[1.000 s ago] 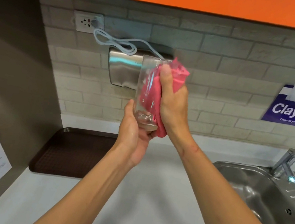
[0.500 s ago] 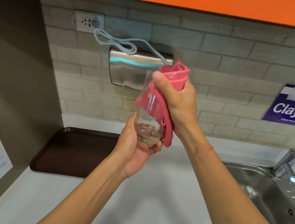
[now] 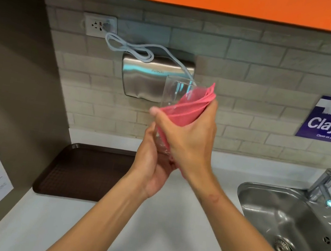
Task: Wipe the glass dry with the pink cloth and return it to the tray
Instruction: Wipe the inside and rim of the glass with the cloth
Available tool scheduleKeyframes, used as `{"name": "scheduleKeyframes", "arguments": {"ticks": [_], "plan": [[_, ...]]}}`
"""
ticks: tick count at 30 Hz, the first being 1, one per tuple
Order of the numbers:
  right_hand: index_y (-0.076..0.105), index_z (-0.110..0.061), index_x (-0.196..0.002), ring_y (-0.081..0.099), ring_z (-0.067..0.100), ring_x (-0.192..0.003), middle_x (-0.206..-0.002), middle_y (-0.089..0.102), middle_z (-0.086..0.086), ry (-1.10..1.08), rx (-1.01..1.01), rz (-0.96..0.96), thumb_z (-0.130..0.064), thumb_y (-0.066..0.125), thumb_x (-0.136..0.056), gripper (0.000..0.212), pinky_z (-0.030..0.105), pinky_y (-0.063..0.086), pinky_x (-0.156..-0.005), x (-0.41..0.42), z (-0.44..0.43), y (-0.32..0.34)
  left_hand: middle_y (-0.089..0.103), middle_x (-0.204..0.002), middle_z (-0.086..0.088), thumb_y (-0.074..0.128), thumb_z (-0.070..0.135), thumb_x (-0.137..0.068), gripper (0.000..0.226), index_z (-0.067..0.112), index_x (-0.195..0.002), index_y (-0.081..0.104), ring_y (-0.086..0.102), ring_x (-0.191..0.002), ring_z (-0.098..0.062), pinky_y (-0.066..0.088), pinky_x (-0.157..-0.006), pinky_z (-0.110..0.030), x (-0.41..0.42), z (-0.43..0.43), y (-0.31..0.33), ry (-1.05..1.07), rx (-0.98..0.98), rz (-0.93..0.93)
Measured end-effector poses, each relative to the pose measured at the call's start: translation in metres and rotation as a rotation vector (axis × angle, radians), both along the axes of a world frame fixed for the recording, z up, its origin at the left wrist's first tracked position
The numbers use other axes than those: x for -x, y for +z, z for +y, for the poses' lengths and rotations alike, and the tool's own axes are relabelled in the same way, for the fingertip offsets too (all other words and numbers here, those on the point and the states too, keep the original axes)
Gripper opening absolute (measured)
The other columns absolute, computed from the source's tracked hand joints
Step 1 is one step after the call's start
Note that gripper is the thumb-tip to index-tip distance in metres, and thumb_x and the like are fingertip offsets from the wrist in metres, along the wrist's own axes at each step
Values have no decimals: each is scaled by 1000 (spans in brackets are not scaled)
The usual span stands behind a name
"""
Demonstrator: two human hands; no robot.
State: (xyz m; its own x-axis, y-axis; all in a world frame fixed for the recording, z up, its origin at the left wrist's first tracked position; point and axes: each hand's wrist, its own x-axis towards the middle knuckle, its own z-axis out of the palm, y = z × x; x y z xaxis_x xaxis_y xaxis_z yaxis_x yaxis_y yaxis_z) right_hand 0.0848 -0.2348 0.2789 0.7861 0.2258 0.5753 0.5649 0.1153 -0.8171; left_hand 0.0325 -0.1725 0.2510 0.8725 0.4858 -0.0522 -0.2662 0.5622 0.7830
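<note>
Over grey tabletop (image 3: 164,224), near sink (image 3: 277,213): left hand (image 3: 150,167) fingers clamped on glass (image 3: 174,91) bottom, right hand (image 3: 189,136) fingers clamped on cloth (image 3: 187,107) around glass. Tray (image 3: 78,174) far left.

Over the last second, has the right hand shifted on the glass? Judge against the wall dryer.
Yes. The right hand with the pink cloth has slid down the glass, away from the dryer.

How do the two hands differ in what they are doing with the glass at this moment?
The left hand is bare and grips the base of the glass from below; the right hand wraps the pink cloth around its side. The left hand sits lower, the right hand higher and in front. Both are closed on the glass, held upright above the counter.
</note>
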Motion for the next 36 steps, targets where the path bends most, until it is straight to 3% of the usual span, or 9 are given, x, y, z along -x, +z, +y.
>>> {"name": "scheduleKeyframes", "arguments": {"ticks": [7,11,13,16,18,21,25,31,36], "plan": [[72,-6,-103,79,24,-75,-83,80,7,384,-86,216,-51,86,-68,59,38,65,-69,-36,-12,49,71,-90,-15,47,54,-105,58,5,-99,78,64,-66,-23,52,-59,-33,3,8,8,-148,-35,68],[65,10,-119,64,71,-104,-114,63,52,545,-17,288,-48,81,-72,76,74,56,-96,-41,-9,31,69,-89,-19,47,55,-105,58,3,-105,74,62,-65,-26,54,-55,-32,1,6,12,-138,-21,40],[73,-12,-114,73,54,-103,-111,75,33,420,42,232,-49,85,-68,60,62,63,-89,-35,-9,21,69,-86,-19,43,55,-108,61,7,-96,79,62,-64,-27,55,-54,-33,-2,6,6,-70,-23,33],[64,-28,-128,78,5,-95,-109,78,-7,187,54,180,-52,93,-55,82,22,64,-77,-7,-1,0,78,-91,-14,38,58,-109,65,19,-87,86,75,-73,-30,58,-57,-38,-7,3,-3,77,-42,13],[55,-41,-127,72,-6,-99,-109,72,-20,-1,22,151,-55,96,-53,86,12,60,-81,14,10,-15,82,-103,-10,39,58,-109,60,19,-99,83,80,-94,-26,63,-70,-34,-13,2,-8,202,-52,-7],[48,-39,-131,69,-4,-104,-113,68,-20,-70,-30,114,-60,99,-58,91,15,60,-88,19,16,-13,79,-110,-8,41,65,-103,55,20,-109,71,75,-106,-25,61,-93,-44,-21,0,-21,437,-204,46],[47,-48,-118,68,-5,-97,-110,66,-16,-73,-97,48,-66,94,-63,75,10,56,-80,-4,12,20,67,-82,8,38,77,-88,61,20,-92,59,64,-77,-9,52,-75,-29,-20,-5,-34,620,-305,67],[73,-17,-88,74,12,-63,-71,76,-4,152,-170,205,-65,84,-73,52,27,62,-61,-34,13,49,68,-81,-10,41,58,-108,52,13,-94,61,66,-70,-22,51,-69,-37,-23,-1,-19,322,-25,81],[74,-12,-107,79,12,-76,-87,80,-1,348,0,242,-60,81,-70,61,25,63,-68,-38,10,21,79,-90,-14,35,52,-111,55,13,-111,74,75,-76,-27,60,-66,-41,-24,19,-9,114,0,41]]}}
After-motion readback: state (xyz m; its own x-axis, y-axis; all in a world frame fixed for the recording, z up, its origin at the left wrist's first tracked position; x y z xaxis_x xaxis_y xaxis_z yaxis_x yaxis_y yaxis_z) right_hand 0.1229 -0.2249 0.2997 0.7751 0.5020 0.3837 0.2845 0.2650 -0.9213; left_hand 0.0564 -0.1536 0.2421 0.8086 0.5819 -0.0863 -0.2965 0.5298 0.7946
